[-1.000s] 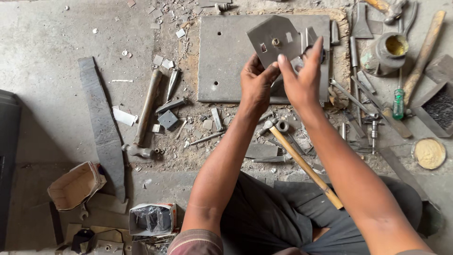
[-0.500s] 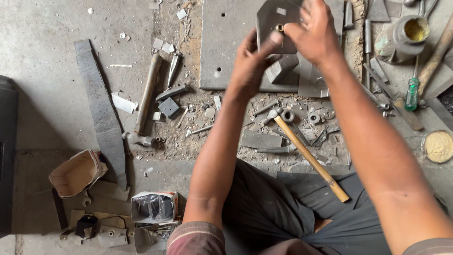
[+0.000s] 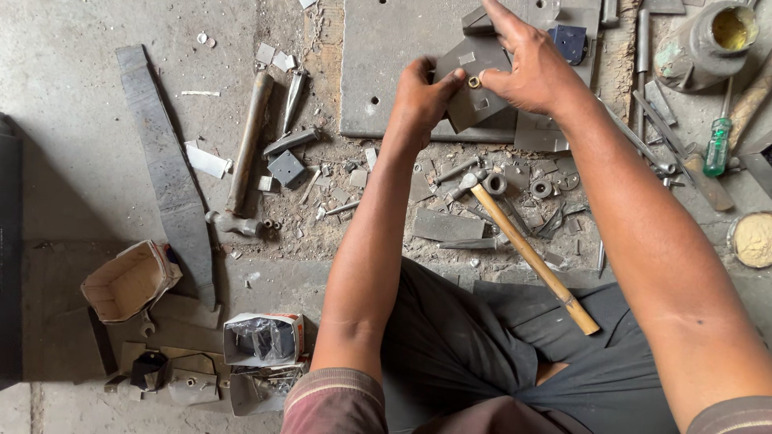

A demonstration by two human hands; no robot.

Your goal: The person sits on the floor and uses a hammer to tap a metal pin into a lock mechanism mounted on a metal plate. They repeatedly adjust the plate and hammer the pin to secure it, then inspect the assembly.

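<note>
Dusty concrete workshop floor, seen from above: left hand [image 3: 422, 96] pinches the lower edge of a small grey metal plate [image 3: 474, 88] over the steel base plate [image 3: 386, 64], steadying it while right hand [image 3: 531, 72] fingertips seat a brass ring [image 3: 474, 81]; wooden-handled hammer [image 3: 531, 257] lies within reach.

**Gritty concrete floor, strewn w/ metal bits**

Grey concrete floor [image 3: 72, 96], dusty. On it: big steel plate [image 3: 386, 72] w/ holes at top, long dark metal strip [image 3: 165, 169] at left, wood-handled hammer [image 3: 527, 249] at centre, iron hammer [image 3: 241, 161], open cardboard box [image 3: 125, 281], green screwdriver [image 3: 717, 145], washers & scrap offcuts [image 3: 531, 189] scattered between.
</note>
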